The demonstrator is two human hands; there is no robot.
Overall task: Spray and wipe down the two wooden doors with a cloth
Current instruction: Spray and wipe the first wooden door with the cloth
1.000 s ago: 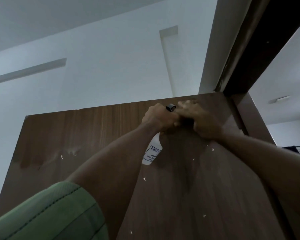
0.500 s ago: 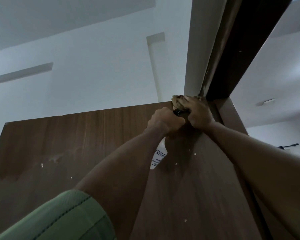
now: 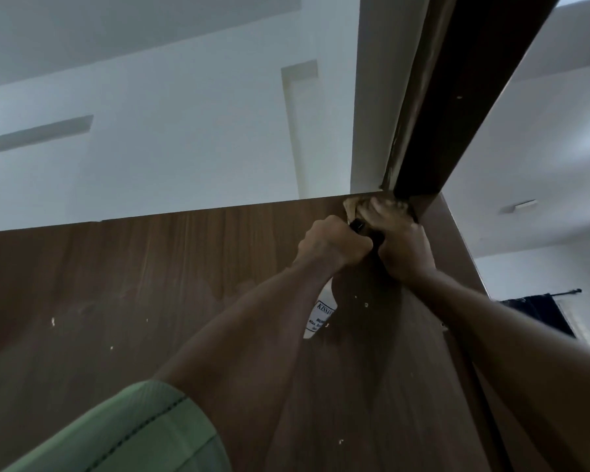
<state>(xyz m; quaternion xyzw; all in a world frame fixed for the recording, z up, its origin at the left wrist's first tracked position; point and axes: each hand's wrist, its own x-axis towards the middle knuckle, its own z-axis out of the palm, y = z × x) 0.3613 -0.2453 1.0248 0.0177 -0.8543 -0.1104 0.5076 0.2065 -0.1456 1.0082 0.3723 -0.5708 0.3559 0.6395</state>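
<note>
A dark brown wooden door (image 3: 150, 301) fills the lower view, seen from below, with small pale specks on it. My left hand (image 3: 331, 241) grips the neck of a white spray bottle (image 3: 321, 316) that hangs below my fist, its black nozzle showing at the top. My right hand (image 3: 397, 245) presses a tan cloth (image 3: 355, 204) against the door's top right corner, right beside my left hand. Most of the cloth is hidden under my fingers.
The dark door frame (image 3: 457, 114) rises diagonally just above the cloth. White wall and ceiling (image 3: 184, 131) lie behind the door's top edge. At the right, another room shows a dark curtain on a rod (image 3: 542, 308).
Both hands have moved up and right along the door's top edge, and the cloth has reached the corner by the frame. The bottle has travelled along in my left hand.
</note>
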